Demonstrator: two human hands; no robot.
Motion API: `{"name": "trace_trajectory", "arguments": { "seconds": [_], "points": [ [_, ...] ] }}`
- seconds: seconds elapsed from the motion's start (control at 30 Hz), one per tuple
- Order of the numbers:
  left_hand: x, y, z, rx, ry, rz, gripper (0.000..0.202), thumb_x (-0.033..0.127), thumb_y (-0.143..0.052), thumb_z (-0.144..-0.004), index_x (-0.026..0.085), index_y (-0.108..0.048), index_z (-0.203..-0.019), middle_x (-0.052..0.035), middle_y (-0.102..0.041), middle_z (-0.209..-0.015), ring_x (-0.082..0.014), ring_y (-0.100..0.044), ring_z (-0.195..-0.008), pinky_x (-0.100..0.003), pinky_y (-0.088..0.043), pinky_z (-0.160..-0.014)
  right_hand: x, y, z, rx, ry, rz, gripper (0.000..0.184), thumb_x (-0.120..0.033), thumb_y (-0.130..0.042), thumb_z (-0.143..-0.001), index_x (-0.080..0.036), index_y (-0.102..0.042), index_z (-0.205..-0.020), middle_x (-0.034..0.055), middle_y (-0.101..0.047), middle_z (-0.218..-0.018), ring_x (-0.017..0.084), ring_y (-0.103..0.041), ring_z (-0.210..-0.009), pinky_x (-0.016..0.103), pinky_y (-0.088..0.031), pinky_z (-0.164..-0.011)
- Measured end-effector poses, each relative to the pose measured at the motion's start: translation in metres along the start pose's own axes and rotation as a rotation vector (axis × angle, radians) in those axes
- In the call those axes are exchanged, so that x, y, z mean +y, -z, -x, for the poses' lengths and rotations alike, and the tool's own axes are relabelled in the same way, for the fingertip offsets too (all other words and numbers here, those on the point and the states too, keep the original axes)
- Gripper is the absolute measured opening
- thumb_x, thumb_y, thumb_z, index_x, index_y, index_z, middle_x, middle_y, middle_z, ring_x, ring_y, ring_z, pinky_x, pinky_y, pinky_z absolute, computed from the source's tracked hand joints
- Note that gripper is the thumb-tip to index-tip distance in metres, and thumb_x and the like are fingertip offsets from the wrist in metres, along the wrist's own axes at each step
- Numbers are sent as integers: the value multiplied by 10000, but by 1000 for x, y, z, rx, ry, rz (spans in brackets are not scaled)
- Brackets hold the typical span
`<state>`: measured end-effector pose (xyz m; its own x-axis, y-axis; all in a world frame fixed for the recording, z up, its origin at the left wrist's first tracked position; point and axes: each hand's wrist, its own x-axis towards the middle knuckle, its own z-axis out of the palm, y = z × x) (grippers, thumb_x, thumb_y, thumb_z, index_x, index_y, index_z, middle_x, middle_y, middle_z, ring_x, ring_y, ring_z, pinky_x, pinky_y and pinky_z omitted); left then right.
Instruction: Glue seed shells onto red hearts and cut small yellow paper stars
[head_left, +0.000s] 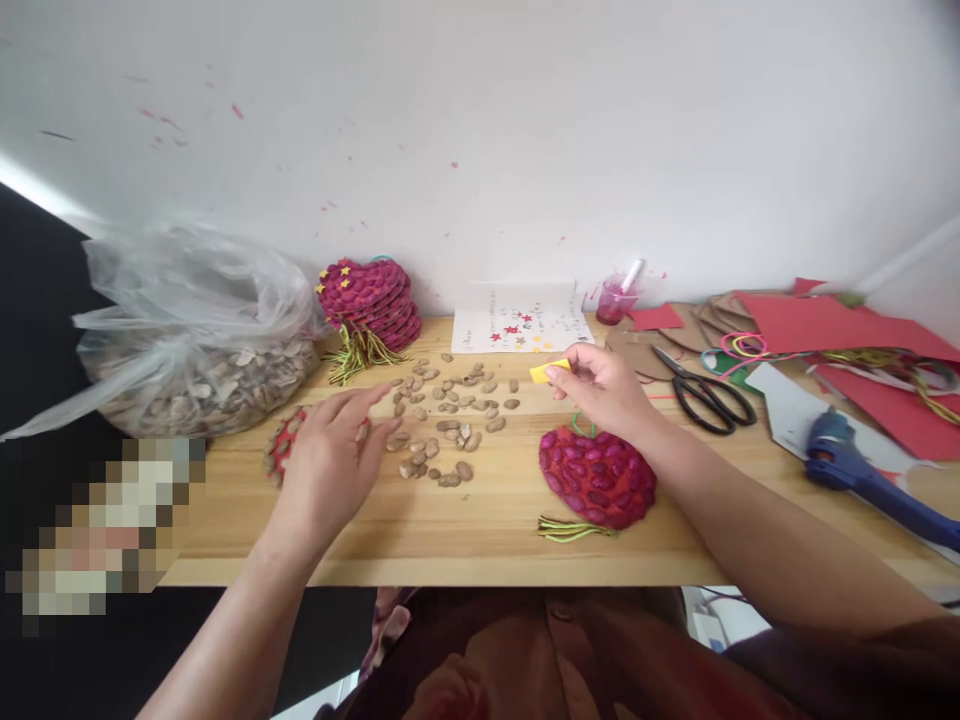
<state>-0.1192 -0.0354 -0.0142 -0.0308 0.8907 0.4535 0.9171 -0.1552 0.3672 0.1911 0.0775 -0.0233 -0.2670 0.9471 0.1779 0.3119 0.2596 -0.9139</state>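
My left hand [334, 455] lies low over the wooden table [465, 530], fingers stretched out flat toward a scatter of brown seeds [450, 420]. It half covers a red piece edged with seeds [279, 447]. My right hand [604, 385] is held above the table, thumb and fingers pinched on a small yellow piece [549, 371]. Just below that hand lies a magenta seed-covered heart shape [598, 477] with green and yellow strings at its bottom.
A clear plastic bag of seeds [191, 335] sits at the left. A stack of magenta seed shapes [369, 298] leans by the wall beside a star sticker sheet [517, 325] and a pink cup [616, 297]. Scissors [705, 395], red paper [832, 325], rubber bands and a blue glue gun [862, 475] lie at right.
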Motion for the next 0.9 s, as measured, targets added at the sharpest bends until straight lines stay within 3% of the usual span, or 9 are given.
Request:
{"name": "trace_trajectory", "arguments": {
  "seconds": [0.07,0.13,0.2,0.27,0.33,0.47,0.6,0.67,0.9],
  "points": [
    [34,-1,-16,-26,14,253,263,381,-558,-915,192,-739,-895,-70,-729,-938,-228,-665,-911,-328,-494,-856,0,-1,0,-14,-25,-57,271,-433,-680,-826,-194,-568,-761,5,-651,-669,137,-629,-572,238,-448,-526],
    [65,-9,-31,-146,68,426,313,410,-575,-902,191,-727,-738,-31,-700,-720,-182,-640,-704,-287,-486,-699,0,-2,-1,-23,-44,-111,309,-474,-685,-817,-197,-562,-763,8,-654,-664,130,-620,-556,225,-437,-484],
    [88,-24,-45,-210,98,613,305,394,-579,-895,178,-725,-737,-25,-682,-677,-158,-611,-651,-269,-472,-655,-1,-2,0,-35,-62,-157,330,-500,-689,-808,-197,-564,-771,10,-658,-658,125,-611,-539,216,-425,-454],
    [99,-44,-55,-256,197,870,247,367,-599,-878,168,-739,-922,-36,-713,-760,-149,-631,-694,-248,-477,-646,-2,-2,0,-52,-78,-190,334,-507,-684,-809,-193,-576,-786,9,-657,-641,117,-596,-517,212,-420,-440],
    [100,-63,-60,-288,345,1076,331,375,-660,-836,165,-705,-1088,-34,-711,-779,-135,-623,-669,-230,-473,-605,-5,-2,1,-67,-94,-216,333,-505,-679,-812,-188,-581,-790,4,-652,-623,111,-584,-504,209,-425,-440],
    [93,-85,-61,-266,481,1155,359,489,-652,-836,144,-739,-889,-4,-617,-618,-84,-494,-506,-191,-380,-480,-6,-3,2,-77,-121,-245,331,-495,-692,-795,-187,-573,-784,-11,-642,-614,105,-584,-508,204,-432,-447],
    [89,-87,-54,-233,490,1092,427,528,-591,-874,161,-691,-682,19,-511,-474,-84,-395,-417,-207,-326,-428,-2,-4,1,-97,-143,-251,322,-481,-700,-786,-187,-572,-772,-12,-635,-623,120,-610,-542,208,-436,-452],
    [88,-88,-51,-226,469,1106,443,525,-553,-900,168,-679,-669,17,-513,-476,-90,-404,-423,-211,-347,-442,-1,-4,-1,-100,-150,-247,308,-463,-700,-790,-182,-575,-773,-8,-639,-646,119,-615,-553,209,-435,-458],
    [84,-96,-48,-226,383,1202,345,468,-583,-900,168,-735,-980,-20,-676,-704,-108,-541,-574,-217,-452,-558,-4,-1,-2,-97,-181,-225,237,-391,-655,-829,-182,-568,-760,-3,-650,-650,112,-596,-554,211,-408,-471]
  ]
}}
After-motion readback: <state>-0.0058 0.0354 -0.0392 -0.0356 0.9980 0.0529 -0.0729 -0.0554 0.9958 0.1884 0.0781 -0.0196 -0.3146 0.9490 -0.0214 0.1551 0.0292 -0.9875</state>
